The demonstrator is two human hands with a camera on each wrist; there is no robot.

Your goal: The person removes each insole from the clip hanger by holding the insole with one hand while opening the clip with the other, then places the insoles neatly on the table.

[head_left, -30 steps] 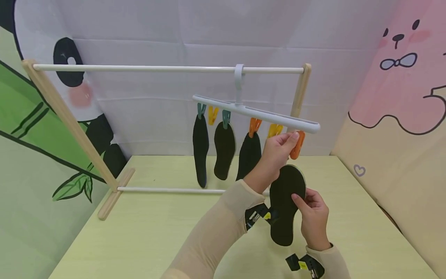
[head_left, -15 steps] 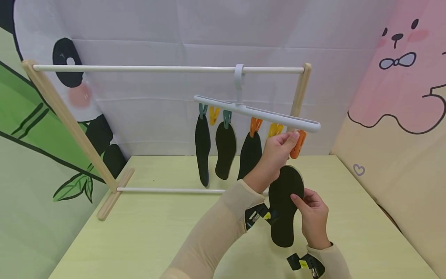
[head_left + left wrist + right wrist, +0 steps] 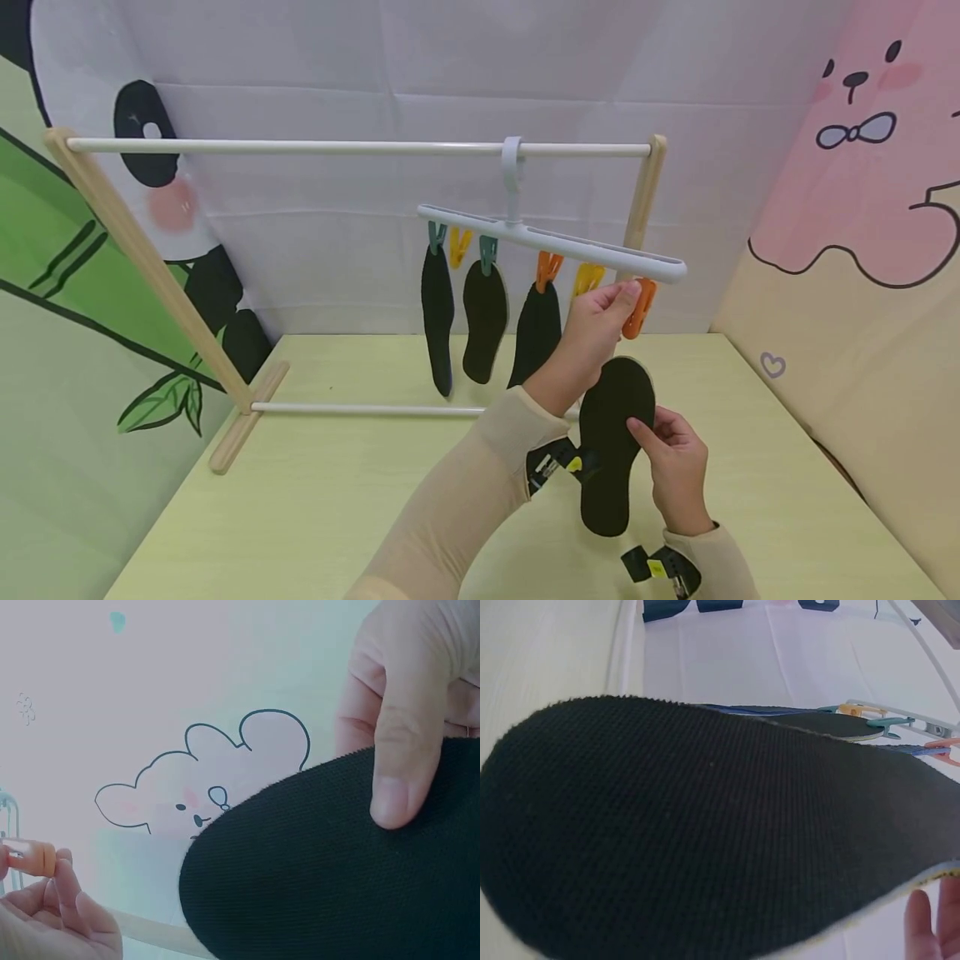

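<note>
Left hand [image 3: 585, 342] pinches the orange end clip [image 3: 641, 308] under a pale hanger [image 3: 600, 248]; right hand [image 3: 679, 475] pinches a black insole [image 3: 609, 471] by its edge, upright, below the clip and apart; best, probably, to steady the clip and centre the insole's top

Along the lower edge of one hanger [image 3: 570, 243] were two green clips [image 3: 488, 257], two yellow clips [image 3: 588, 277] and two orange clips [image 3: 641, 315]. Four black insoles [image 3: 615, 446], one rack [image 3: 360, 147], one tabletop [image 3: 337, 500], one left hand [image 3: 588, 337] and one right hand [image 3: 678, 471] showed.
</note>
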